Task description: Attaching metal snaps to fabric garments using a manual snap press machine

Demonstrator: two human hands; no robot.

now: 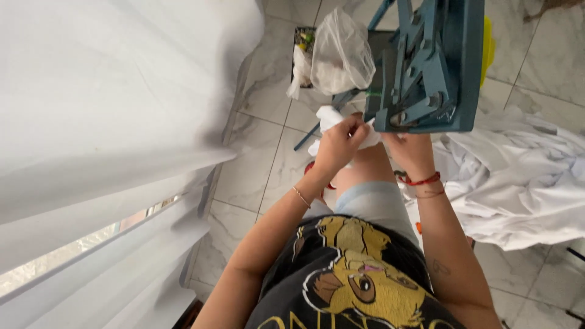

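Head view: left hand (337, 145) fingers pinched on white cloth (332, 119); right hand (409, 149) clamped under blue plastic stool (426, 67). Advisable: firm grip, cloth pressed flat beyond fingertips, ribs wiped.

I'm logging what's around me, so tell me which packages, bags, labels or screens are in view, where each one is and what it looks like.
Clear plastic bag: top centre, on the floor beside the blue stool, crumpled, see-through with white contents.
Dark open box or bin: just left of the bag, rectangular, with green and white bits inside.
Printed shirt: bottom centre, black with a yellow cartoon animal.
No screens or signs in view.
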